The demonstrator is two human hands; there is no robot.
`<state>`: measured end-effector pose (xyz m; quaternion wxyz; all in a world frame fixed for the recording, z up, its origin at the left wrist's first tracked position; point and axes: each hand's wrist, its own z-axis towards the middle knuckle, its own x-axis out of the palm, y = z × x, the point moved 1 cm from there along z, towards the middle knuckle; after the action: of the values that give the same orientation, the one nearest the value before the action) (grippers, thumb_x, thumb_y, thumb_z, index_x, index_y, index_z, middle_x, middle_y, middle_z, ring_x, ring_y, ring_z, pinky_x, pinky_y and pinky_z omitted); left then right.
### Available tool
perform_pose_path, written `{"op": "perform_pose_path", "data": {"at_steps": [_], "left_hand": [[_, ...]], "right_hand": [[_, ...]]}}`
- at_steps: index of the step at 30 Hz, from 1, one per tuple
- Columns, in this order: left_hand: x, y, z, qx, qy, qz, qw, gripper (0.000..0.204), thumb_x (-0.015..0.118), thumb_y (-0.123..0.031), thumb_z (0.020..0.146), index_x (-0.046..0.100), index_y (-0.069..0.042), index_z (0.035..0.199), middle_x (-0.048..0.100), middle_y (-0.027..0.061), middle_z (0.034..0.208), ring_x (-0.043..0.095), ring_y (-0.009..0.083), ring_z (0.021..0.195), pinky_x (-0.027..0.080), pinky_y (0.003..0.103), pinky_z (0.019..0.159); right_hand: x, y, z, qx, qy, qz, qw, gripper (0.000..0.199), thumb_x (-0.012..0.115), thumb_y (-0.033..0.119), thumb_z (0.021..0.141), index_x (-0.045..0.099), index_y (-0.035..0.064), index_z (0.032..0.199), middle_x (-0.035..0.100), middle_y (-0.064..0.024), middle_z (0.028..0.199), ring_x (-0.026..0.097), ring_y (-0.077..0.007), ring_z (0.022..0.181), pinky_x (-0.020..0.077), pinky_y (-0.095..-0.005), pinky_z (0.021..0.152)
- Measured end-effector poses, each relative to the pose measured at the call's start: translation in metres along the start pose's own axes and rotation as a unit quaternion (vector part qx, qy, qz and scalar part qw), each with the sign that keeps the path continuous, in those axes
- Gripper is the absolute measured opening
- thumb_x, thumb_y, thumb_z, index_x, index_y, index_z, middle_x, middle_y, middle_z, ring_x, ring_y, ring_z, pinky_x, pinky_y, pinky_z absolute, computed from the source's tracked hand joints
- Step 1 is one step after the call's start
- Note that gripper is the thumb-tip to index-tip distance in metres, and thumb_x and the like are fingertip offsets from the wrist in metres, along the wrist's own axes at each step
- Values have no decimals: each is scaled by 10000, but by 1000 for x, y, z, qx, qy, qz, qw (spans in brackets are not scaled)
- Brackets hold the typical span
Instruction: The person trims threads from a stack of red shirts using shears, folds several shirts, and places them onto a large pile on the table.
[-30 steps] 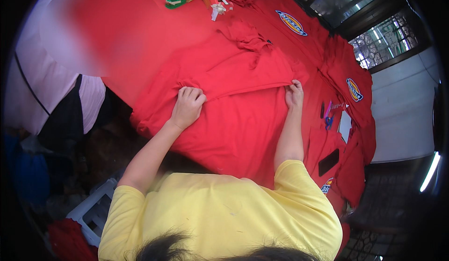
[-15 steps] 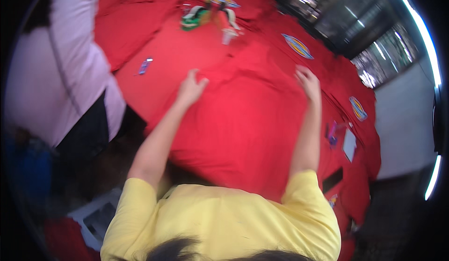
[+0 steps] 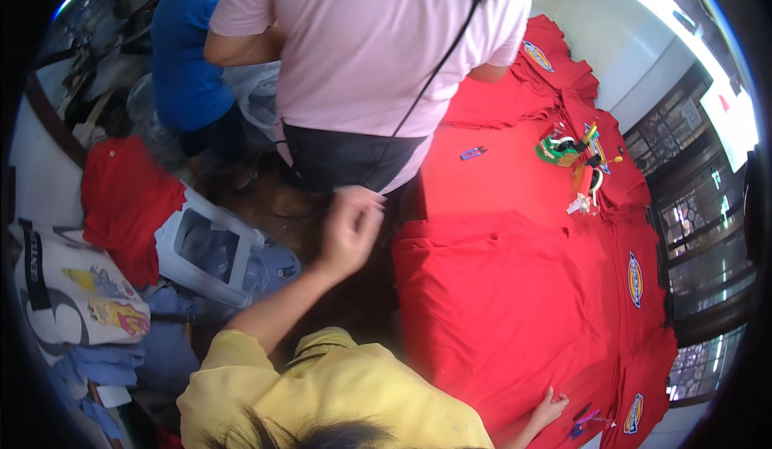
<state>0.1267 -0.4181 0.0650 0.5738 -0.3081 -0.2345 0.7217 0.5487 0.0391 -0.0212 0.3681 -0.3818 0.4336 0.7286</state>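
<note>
Raised off the table's left side, my left hand (image 3: 350, 232) is blurred, its fingers bent; whether they hold anything cannot be made out. It is nearest to the co-worker's dark lower clothing. My right hand (image 3: 549, 411) rests open, fingers apart, on the near right part of a red garment (image 3: 507, 296) spread on the table. Close by that hand lie small pink and purple tools (image 3: 585, 423), too small to name surely. Red garments with oval patches (image 3: 634, 280) line the table's far right edge.
A co-worker in a pink shirt (image 3: 378, 47) stands at the table's left, another person in blue (image 3: 190, 55) behind. Blue thread snips (image 3: 474, 153) and green and red tape dispensers (image 3: 560, 150) lie on the table. A grey plastic stool (image 3: 233, 264) and red cloth (image 3: 129, 200) are at left.
My view has swung to the left. My left hand has left the red garment and moved out past the table's edge. My right hand is now lower, near the small tools.
</note>
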Motion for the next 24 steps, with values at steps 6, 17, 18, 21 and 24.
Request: {"op": "perform_pose_path", "data": {"at_steps": [6, 17, 18, 21, 24], "left_hand": [[-152, 78, 9, -140, -271, -46, 951, 227, 517, -33, 932, 505, -10, 1158, 550, 65, 1077, 527, 104, 926, 442, 248, 869], [-138, 69, 69, -102, -130, -17, 986, 147, 564, -106, 926, 600, -23, 1041, 653, 63, 907, 611, 122, 838, 477, 260, 756], [-127, 68, 82, -77, -113, -31, 990, 144, 573, -109, 918, 607, -24, 1029, 658, 68, 884, 611, 125, 813, 476, 263, 738], [-123, 72, 117, -5, -125, 43, 991, 161, 608, -118, 885, 616, -28, 1018, 644, 101, 849, 619, 197, 767, 480, 299, 736], [-105, 86, 149, 32, -90, 71, 993, 301, 626, -110, 858, 556, -42, 1143, 591, 140, 1016, 585, 273, 923, 458, 359, 836]], "right_hand": [[18, -86, 26, 180, 146, 153, 961, 351, 663, 289, 871, 531, -35, 896, 535, -125, 683, 560, -284, 742, 443, -411, 685], [-54, 49, -8, 28, -53, 8, 998, 319, 739, 143, 738, 563, -45, 926, 611, -243, 895, 591, -375, 835, 491, -447, 786], [-48, 52, -13, -7, -84, 28, 996, 267, 689, 108, 781, 541, -31, 953, 598, -218, 863, 587, -370, 821, 480, -438, 770], [-10, 98, 12, -62, -68, 98, 991, 233, 561, -35, 838, 496, 33, 1052, 589, -219, 958, 564, -395, 937, 443, -451, 813], [18, 151, -9, -103, -1, 87, 991, 199, 563, -28, 834, 511, 13, 1022, 583, -214, 1005, 570, -371, 922, 447, -432, 808]]}}
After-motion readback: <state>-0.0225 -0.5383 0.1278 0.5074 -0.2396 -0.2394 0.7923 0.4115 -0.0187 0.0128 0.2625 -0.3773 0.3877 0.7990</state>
